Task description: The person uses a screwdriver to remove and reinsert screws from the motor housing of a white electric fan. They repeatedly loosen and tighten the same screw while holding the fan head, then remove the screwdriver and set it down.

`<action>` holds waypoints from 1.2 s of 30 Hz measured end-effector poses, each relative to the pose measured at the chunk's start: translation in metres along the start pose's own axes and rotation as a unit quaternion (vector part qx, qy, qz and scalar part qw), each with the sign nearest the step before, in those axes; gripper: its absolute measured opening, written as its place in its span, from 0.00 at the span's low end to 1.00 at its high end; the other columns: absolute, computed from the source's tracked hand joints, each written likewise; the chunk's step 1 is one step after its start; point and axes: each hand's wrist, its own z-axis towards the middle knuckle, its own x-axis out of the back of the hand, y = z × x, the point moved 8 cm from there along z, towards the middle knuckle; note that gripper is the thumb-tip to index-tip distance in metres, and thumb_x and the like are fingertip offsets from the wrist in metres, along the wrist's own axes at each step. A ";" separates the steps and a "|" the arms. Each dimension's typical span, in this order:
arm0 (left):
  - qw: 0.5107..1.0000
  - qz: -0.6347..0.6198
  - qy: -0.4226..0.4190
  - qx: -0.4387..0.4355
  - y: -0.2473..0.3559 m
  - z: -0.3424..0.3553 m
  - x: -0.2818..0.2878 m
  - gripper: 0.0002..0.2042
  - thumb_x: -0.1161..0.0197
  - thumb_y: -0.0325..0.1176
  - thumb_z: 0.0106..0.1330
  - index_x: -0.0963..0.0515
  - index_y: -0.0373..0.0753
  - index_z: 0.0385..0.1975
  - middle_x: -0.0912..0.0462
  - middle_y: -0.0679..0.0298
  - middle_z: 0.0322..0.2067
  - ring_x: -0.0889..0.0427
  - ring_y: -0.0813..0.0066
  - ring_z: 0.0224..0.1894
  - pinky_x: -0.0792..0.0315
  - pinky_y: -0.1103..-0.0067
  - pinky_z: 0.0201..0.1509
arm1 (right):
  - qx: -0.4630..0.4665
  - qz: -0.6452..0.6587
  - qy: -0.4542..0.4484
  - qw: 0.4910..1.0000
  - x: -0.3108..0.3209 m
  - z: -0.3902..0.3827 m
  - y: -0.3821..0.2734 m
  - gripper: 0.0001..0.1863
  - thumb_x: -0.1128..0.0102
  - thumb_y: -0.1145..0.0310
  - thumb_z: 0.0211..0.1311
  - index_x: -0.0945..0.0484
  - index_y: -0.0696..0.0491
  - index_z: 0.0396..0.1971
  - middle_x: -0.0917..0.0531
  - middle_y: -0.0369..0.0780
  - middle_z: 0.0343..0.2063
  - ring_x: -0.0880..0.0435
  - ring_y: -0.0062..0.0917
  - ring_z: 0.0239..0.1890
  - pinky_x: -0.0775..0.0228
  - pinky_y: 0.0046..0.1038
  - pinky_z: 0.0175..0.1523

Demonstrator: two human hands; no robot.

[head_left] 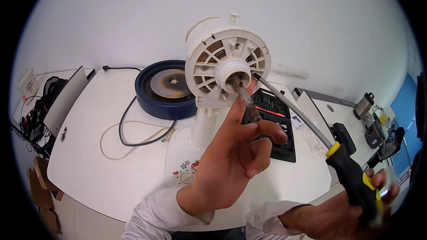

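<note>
Nearest to the camera is the screwdriver (pixel 351 178), its black and yellow handle gripped in my right hand (pixel 329 220), palm turned up and fingers curled round it; the butt of the handle is blurred. Its long metal blade slants up and to the left, with the tip at the right part of the front of the white motor housing (pixel 221 51). I cannot tell whether the tip touches the housing or stops just short of it

My left hand (pixel 227 164) is raised in front of the housing, forefinger pointing up behind the worn metal shaft (pixel 246 100), the other fingers loosely bent. I cannot tell whether it grips anything, or whether the forefinger presses on the housing. The shaft sticks out from the threaded collar (pixel 229 70) in the middle of the slotted front, its threaded end toward me

The housing sits atop a white stand (pixel 202 129), whose base (pixel 178 169) rests on the white table (pixel 89 173), partly hidden by my left arm. Behind and to the left lies a round dark blue appliance (pixel 160 109) with a stained metal plate; to the right, behind my fingers, is an open black tool case (pixel 284 140)
</note>
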 end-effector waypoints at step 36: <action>0.989 0.147 0.023 -0.023 0.008 -0.001 -0.011 0.32 0.61 0.33 0.61 0.65 0.48 0.65 0.25 0.47 0.40 0.38 0.81 0.11 0.40 0.86 0.21 | -0.120 -0.348 0.086 0.926 0.010 -0.003 0.011 0.37 0.47 0.56 0.48 0.48 0.50 0.59 0.35 0.51 0.50 0.24 0.40 0.46 0.24 0.36 0.43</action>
